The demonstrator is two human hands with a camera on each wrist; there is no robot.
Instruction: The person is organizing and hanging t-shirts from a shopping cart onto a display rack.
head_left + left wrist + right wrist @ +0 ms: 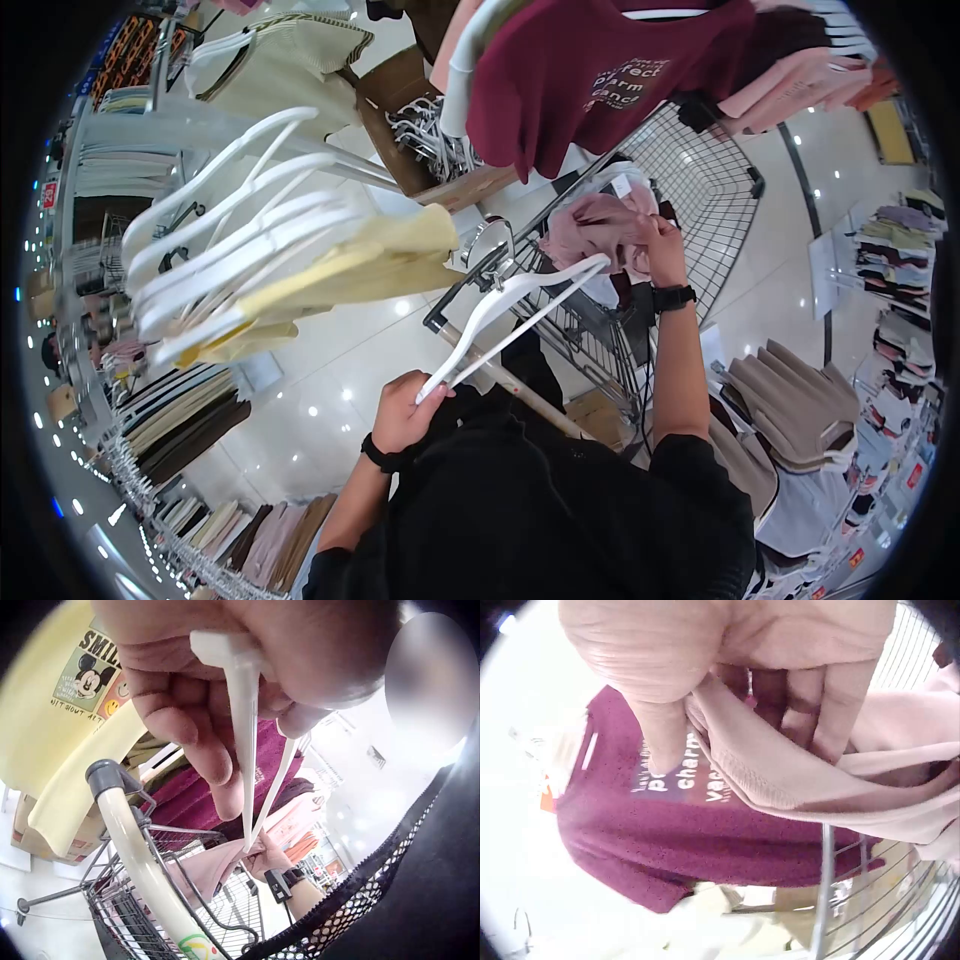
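My left hand (402, 412) grips one end of a white clothes hanger (482, 318), which slants up and away toward the cart. In the left wrist view the hanger's end (242, 697) passes between the thumb and fingers. My right hand (664, 252) holds a pale pink garment (598, 232) over the shopping cart (690, 165). Up close in the right wrist view, the garment's edge (761, 780) is pinched between thumb and fingers. The hanger's far end overlaps the garment in the head view.
A rack of white hangers with yellow shirts (350, 265) stands at the left. A maroon shirt (600, 85) hangs ahead, beside a cardboard box of hangers (380, 100). The cart's handle (520, 385) crosses before my body. Brown garments (790, 400) hang at the right.
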